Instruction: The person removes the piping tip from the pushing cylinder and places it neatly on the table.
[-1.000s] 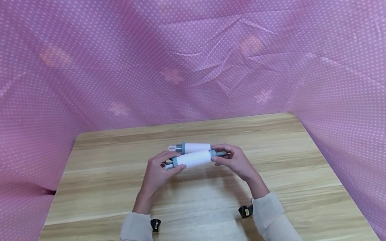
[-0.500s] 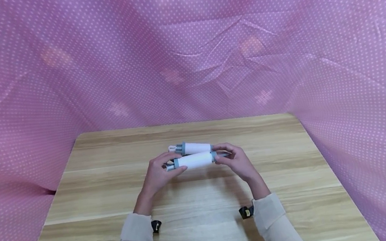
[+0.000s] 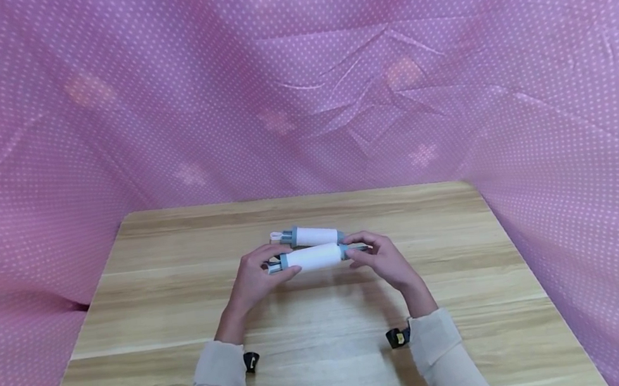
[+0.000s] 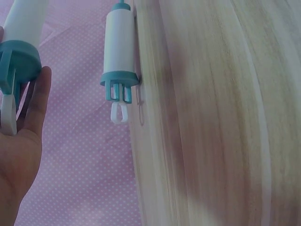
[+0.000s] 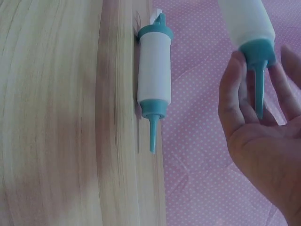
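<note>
Between my hands is a white syringe (image 3: pixel 313 257) with teal ends, held level close over the table. My left hand (image 3: pixel 252 274) grips it at the plunger end, thumb on the near side, fingers on the far side. In the left wrist view a white pull loop (image 4: pixel 8 115) sticks out there. My right hand (image 3: pixel 380 258) pinches the teal collar at the other end, where a thin teal nozzle (image 5: pixel 259 92) points into the palm. A second matching syringe (image 5: pixel 154 68) lies just behind, on the wooden table, its loop to the left in the head view.
The light wooden table (image 3: pixel 329 369) has its far edge behind the second syringe. Pink dotted cloth (image 3: pixel 298 92) hangs around the back and both sides. Black wrist cameras, left (image 3: pixel 251 361) and right (image 3: pixel 398 337), stick out from the sleeves.
The held syringe has shifted slightly right and nearer, with both hands following. More of the second syringe's teal nozzle end shows beside my right fingers.
</note>
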